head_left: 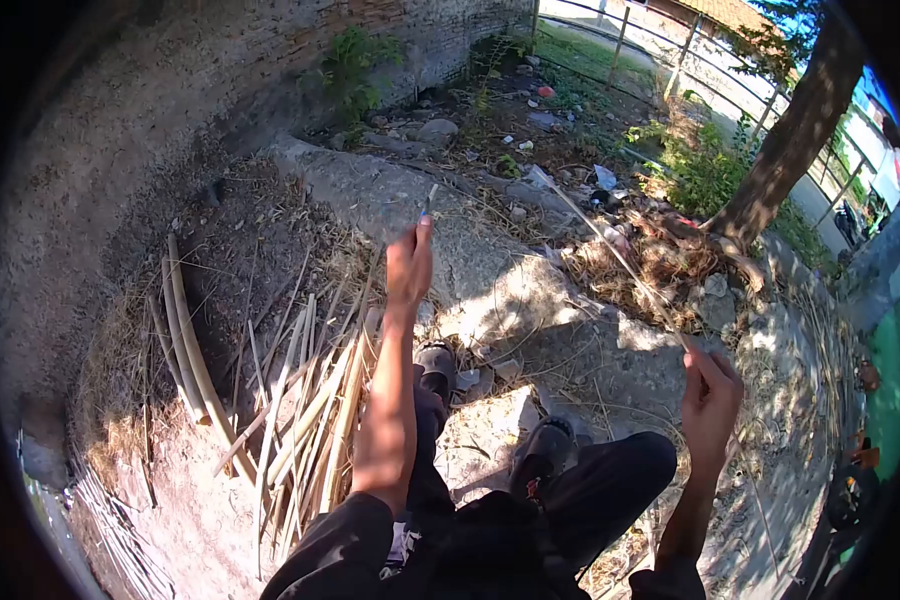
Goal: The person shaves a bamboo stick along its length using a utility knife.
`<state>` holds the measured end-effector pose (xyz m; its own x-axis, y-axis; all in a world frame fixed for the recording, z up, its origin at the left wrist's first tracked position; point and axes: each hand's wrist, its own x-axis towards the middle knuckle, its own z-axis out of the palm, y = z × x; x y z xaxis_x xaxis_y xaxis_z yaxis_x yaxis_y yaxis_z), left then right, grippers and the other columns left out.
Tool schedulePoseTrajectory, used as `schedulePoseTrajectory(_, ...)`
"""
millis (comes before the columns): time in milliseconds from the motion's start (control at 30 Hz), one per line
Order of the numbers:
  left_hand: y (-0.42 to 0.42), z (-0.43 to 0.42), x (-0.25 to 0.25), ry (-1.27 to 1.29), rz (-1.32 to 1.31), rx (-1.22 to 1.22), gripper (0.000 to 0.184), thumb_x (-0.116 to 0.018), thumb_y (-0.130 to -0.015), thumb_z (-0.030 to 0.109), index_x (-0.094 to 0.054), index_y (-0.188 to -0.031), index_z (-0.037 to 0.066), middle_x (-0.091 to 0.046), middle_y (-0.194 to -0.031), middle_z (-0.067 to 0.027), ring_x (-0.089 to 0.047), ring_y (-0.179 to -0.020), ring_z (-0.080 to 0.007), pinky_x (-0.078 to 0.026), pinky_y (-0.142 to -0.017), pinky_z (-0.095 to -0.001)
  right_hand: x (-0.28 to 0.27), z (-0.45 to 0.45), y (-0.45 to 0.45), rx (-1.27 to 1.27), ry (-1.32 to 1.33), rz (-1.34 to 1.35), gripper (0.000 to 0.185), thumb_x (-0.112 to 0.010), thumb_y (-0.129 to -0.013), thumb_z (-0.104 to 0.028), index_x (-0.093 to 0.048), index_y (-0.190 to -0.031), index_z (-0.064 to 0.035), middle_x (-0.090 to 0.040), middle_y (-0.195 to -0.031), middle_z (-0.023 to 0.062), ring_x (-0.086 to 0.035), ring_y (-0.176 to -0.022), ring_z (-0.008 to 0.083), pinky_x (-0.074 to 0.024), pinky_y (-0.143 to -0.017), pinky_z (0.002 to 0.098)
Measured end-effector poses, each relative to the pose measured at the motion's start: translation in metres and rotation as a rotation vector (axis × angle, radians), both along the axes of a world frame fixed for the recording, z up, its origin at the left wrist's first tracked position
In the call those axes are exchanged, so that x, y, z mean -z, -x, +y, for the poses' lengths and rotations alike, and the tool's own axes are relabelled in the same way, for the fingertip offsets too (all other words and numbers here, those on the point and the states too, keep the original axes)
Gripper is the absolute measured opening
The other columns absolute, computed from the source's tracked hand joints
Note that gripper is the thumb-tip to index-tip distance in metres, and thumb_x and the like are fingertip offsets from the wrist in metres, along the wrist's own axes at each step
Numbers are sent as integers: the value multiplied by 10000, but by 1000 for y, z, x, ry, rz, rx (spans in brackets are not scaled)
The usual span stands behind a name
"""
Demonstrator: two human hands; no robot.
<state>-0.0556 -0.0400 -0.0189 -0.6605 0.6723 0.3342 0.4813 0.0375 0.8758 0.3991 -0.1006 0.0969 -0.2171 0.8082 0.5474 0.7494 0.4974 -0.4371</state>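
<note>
My left hand (408, 265) is raised in front of me, its fingers closed around a small, thin tool that looks like a knife (428, 203). The tool points up and away, its handle mostly hidden in my fist. At the right, my right hand (711, 398) pinches the near end of a long, thin bamboo strip (610, 245). That strip slants up and left from my fingers, its far end over the littered ground. The two hands are well apart, and the knife does not touch the strip.
Split bamboo pieces (310, 420) lie heaped by my left leg, with longer curved poles (185, 335) farther left. A concrete ledge (370, 195) runs ahead of my feet. Dry fibres (670, 250) pile beside a tree trunk (795, 130). A wall (170, 120) stands at left.
</note>
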Motion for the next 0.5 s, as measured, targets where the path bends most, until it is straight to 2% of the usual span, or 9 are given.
schedulePoseTrajectory(33, -18, 3, -2, -26, 17, 70, 599, -432, -1127, 502, -601, -915, -32, -539, -673, -194, -485, -612, -310, -410, -634, -478, 3, 7, 13, -26, -33, 30, 335, -634, -933, 84, -770, -1222, -15, -574, -773, 109, -483, -567, 206, -360, -543, 332)
schedulePoseTrajectory(67, -41, -1, -20, -58, 15, 168, 569, -457, -1127, 482, -588, -916, -29, -526, -665, -184, -471, -601, -289, -404, -617, -461, 4, 15, 23, -58, 43, 4, 328, -641, -937, 67, -759, -1232, -14, -604, -789, 133, -548, -591, 255, -420, -570, 358)
schedulePoseTrajectory(100, -60, -7, -36, -93, 12, 267, 540, -483, -1126, 463, -575, -917, -27, -514, -657, -173, -457, -590, -267, -398, -600, -443, 2, 20, 39, -114, 22, 36, 321, -644, -938, 64, -760, -1227, -16, -626, -804, 141, -586, -615, 268, -449, -586, 367)
schedulePoseTrajectory(167, -77, -5, -29, -217, 5, 444, 415, -539, -1124, 366, -564, -940, -4, -449, -611, -148, -388, -558, -198, -360, -541, -407, 12, 40, 63, -222, -114, 63, 314, -653, -935, 66, -765, -1214, -23, -679, -846, 154, -670, -679, 290, -510, -627, 378)
schedulePoseTrajectory(267, -93, -13, -39, -210, 75, 507, 409, -524, -1129, 365, -561, -936, 6, -447, -597, -147, -411, -535, -210, -361, -538, -412, 13, 55, 86, -258, -95, 10, 301, -665, -939, 65, -769, -1205, -30, -662, -820, 143, -634, -635, 281, -485, -594, 385)
schedulePoseTrajectory(333, -97, -13, -39, -162, 84, 506, 401, -516, -1137, 357, -586, -982, -7, -423, -613, -103, -381, -585, -153, -349, -549, -377, 13, 56, 102, -311, -70, 79, 255, -672, -964, 38, -771, -1189, -31, -644, -805, 145, -600, -588, 261, -461, -568, 391)
schedulePoseTrajectory(500, -96, -12, -37, -137, 79, 486, 406, -524, -1131, 377, -590, -1010, -5, -413, -634, -126, -363, -603, -174, -353, -554, -388, 5, 53, 127, -305, 76, 135, 216, -681, -978, 3, -760, -1177, -27, -665, -824, 141, -606, -587, 239, -472, -571, 378)
